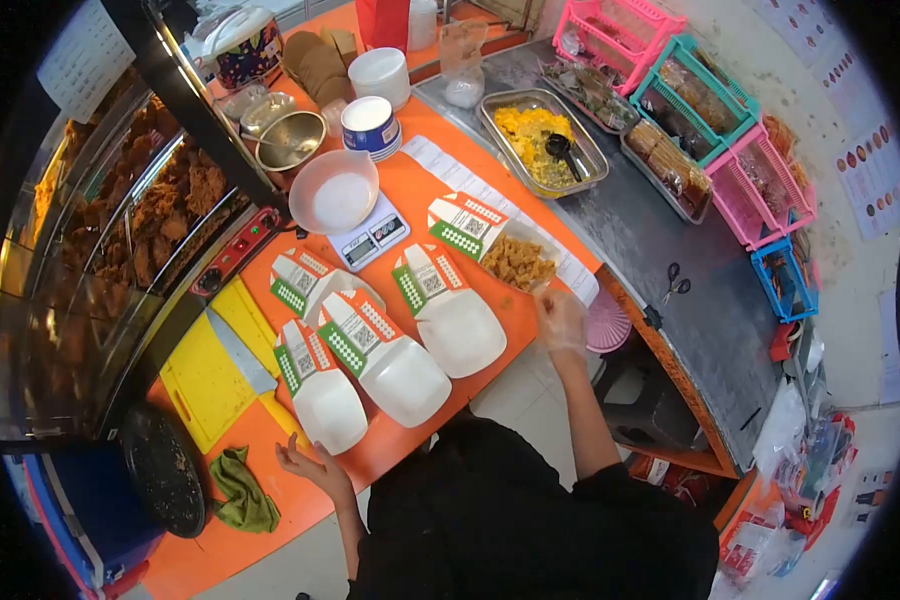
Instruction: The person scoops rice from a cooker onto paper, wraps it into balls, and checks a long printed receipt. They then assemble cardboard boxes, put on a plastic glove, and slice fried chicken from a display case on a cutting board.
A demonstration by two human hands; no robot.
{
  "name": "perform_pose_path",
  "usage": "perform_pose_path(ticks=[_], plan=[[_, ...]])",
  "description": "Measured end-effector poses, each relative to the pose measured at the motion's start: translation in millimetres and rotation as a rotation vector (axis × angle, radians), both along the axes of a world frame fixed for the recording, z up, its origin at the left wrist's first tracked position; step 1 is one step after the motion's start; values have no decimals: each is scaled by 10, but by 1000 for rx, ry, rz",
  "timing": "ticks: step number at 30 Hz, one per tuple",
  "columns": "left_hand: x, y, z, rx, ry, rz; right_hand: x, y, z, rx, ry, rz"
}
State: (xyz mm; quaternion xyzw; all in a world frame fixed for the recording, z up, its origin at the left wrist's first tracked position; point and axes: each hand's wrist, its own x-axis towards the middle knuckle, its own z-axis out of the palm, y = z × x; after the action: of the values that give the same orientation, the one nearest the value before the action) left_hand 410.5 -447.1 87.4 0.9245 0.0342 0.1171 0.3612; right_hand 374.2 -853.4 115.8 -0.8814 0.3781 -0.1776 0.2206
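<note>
My right hand (562, 318), in a clear plastic glove, is at the near corner of a paper food box (467, 225) that holds chopped fried chicken (518, 262). Its fingers look closed on the box's rim, though the fingertips are small and partly hidden. Bare and with fingers spread, my left hand (312, 470) is over the table's front edge, holding nothing. Nearest to it are a white paper box (332, 412) with its printed lid up and the yellow handle of a knife (240, 350). More boxes, a larger one (405, 382) and another (463, 335), stand with bare white insides.
A kitchen scale (372, 238) and a white bowl (335, 195) are behind the boxes. At left are a yellow cutting board (205, 390), a green cloth (245, 492) and a fried-chicken display case (135, 210). A metal tray (595, 175) holds yellow food and a black spoon (562, 150). Scissors (676, 282) lie right.
</note>
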Motion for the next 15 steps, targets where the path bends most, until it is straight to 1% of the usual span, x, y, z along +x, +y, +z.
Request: perform_pose_path(ticks=[1, 2, 4, 5, 7, 8, 10, 11, 13, 14, 15], plan=[[-22, -14, -24, -80, -26, 7, 20, -34, 7, -32, 110, 28], [-30, 19, -95, -81, -30, 7, 38, 11, -84, -32, 106, 28], [-76, 105, -257, -68, -37, -1, 121, 162, -348, -168, -262, 203], [-76, 119, -261, -71, -38, 0, 179, 230, -367, -170, -262, 204], [-104, 138, -255, 12, -23, -8, 233, 327, -410, -191, 8, 186], [-109, 132, -246, 12, -22, -8, 236, 302, -447, -192, 8, 185], [-82, 134, -216, -57, -55, -1, 291, 249, -504, 17, 59, 238], [-66, 144, -215, -55, -62, -1, 318, 266, -375, 18, 53, 238], [-79, 176, -224, -11, -74, 46, 312, 288, -77, -136, 14, 311], [-69, 172, -217, -10, -74, 51, 328, 250, 36, -135, 14, 317], [-63, 156, -209, -7, -93, 55, 339, 177, 141, -188, -84, 274]])
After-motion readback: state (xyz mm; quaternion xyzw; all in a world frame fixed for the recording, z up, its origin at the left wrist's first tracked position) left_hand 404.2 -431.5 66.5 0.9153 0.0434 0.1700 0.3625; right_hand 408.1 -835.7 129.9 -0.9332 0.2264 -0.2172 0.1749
